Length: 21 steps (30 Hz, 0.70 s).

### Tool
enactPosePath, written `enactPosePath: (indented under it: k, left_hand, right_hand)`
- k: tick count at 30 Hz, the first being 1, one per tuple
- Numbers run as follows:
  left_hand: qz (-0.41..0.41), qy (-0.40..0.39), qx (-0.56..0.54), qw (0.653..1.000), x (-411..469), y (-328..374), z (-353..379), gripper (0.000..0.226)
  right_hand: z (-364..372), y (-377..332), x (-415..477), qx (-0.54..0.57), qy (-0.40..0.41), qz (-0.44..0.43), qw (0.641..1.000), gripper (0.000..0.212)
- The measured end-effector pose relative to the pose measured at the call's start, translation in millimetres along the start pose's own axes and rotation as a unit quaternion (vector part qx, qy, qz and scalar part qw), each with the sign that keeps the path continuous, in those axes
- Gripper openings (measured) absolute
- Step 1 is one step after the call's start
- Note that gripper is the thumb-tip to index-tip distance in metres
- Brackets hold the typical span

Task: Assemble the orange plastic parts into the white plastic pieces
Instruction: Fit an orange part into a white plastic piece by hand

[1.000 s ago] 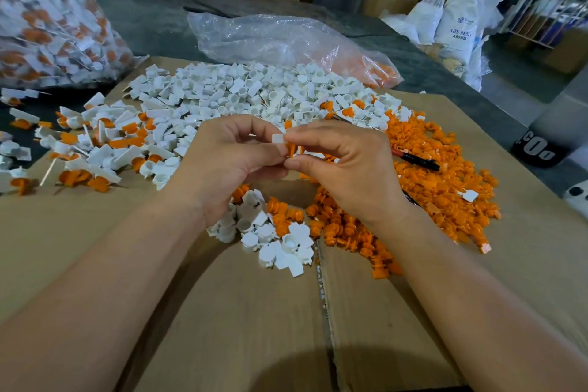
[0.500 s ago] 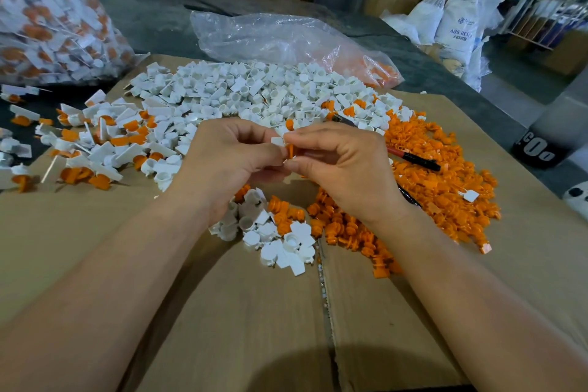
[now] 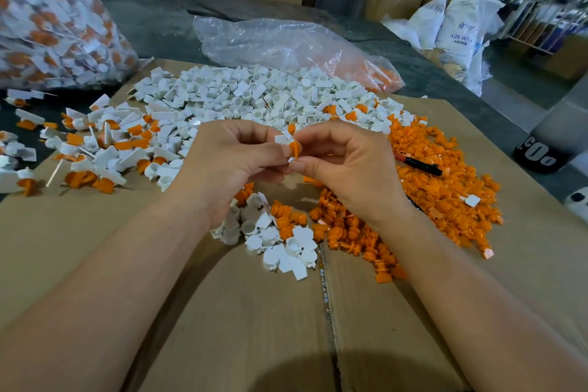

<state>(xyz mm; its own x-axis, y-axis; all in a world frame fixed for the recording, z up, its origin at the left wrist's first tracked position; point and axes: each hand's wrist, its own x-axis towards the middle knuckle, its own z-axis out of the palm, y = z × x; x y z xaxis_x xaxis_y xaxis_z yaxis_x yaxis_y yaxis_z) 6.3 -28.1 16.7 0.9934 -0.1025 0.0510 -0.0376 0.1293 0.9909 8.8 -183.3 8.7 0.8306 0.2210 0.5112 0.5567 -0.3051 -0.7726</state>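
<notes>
Over the cardboard [image 3: 95,232], mid-scene: orange part [image 3: 296,149] and white piece [image 3: 281,139] are held together.
Left hand [image 3: 229,165]: fingers pinched on the white piece.
Right hand [image 3: 346,169]: fingers pinched on the orange part.

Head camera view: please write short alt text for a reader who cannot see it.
The left hand pinches a small white plastic piece while the right hand pinches an orange plastic part against it, over a brown cardboard sheet. Piles of loose white pieces and orange parts lie behind.
</notes>
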Motion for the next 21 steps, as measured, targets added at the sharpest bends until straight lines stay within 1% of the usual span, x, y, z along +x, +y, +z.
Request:
enactPosePath:
  k: [7,13,21]
  left_hand:
    - [-0.002,-0.003,0.011,1.0,0.1,-0.7,0.7,0.009]
    - [-0.008,-0.004,0.014,1.0,-0.1,0.3,0.6,0.009]
    - [0.005,0.005,0.02,1.0,-0.4,0.4,1.3,0.013]
  right_hand:
    - [-1.1,-0.9,-0.3,-0.013,-0.013,-0.008,1.0,0.035]
    - [-0.7,-0.5,0.6,-0.016,-0.003,0.003,1.0,0.033]
    - [0.1,0.7,0.6,-0.014,0.017,0.018,1.0,0.03]
